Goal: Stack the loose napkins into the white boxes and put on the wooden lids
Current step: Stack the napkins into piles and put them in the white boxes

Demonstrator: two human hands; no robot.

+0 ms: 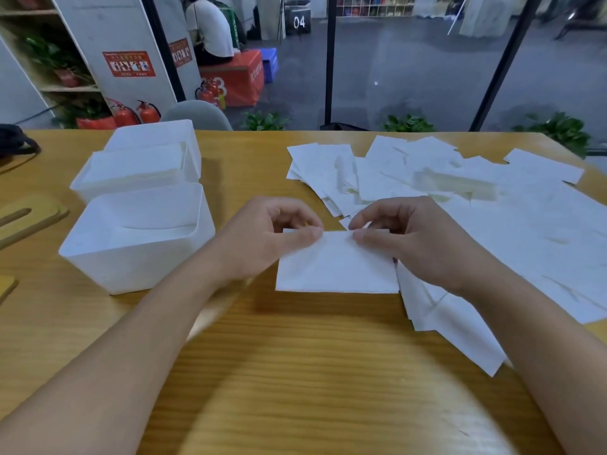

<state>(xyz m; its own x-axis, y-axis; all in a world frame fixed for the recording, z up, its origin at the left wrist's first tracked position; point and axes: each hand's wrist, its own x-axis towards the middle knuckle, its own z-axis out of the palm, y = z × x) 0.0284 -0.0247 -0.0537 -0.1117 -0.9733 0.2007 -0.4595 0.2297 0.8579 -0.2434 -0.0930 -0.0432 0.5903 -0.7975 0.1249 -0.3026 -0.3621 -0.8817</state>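
Plain white paper napkins [460, 192]; plain white plastic boxes [138, 238]; yellow-brown wood-grain bench [295, 356]; my light wooden lids [29, 215].

Wooden table w/ yellow-brown grain [295, 372]. Dark bag/strap [14, 142] at far left edge, partly cut off. Grey rounded chair back [197, 114] behind table. 2 red fire extinguishers [136, 114] on floor by white pillar w/ red poster [129, 64]. Person in white top [210, 29] seated on red box [236, 78]. Black "04" cube [298, 19] further back. Green potted plants [409, 123] along glass.

I see wooden lids [28, 218] cut off at the left edge; my fingers [377, 236] hide the napkin's [335, 267] top edge.
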